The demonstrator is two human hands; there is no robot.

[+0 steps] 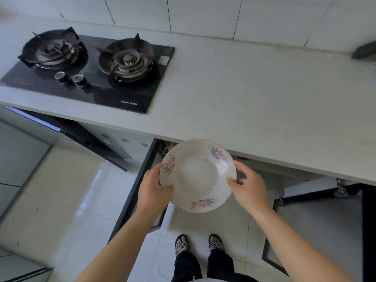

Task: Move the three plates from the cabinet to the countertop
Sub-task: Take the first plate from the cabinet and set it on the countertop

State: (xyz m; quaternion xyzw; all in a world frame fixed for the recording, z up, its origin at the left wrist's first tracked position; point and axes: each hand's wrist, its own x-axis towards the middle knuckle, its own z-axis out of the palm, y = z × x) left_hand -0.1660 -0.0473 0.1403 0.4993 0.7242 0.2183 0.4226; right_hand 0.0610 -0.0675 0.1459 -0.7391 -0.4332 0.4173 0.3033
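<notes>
A flowered plate (198,176) hangs in the air at 6 o'clock, just in front of the surface (244,94) edge and above the open cabinet (284,178). The left hand (151,186) has its grip pinched on the rim at 9 o'clock, and the right hand (249,185) has its grip pinched on the rim at 3 o'clock. A hob (87,72) sits at 10 o'clock.
</notes>
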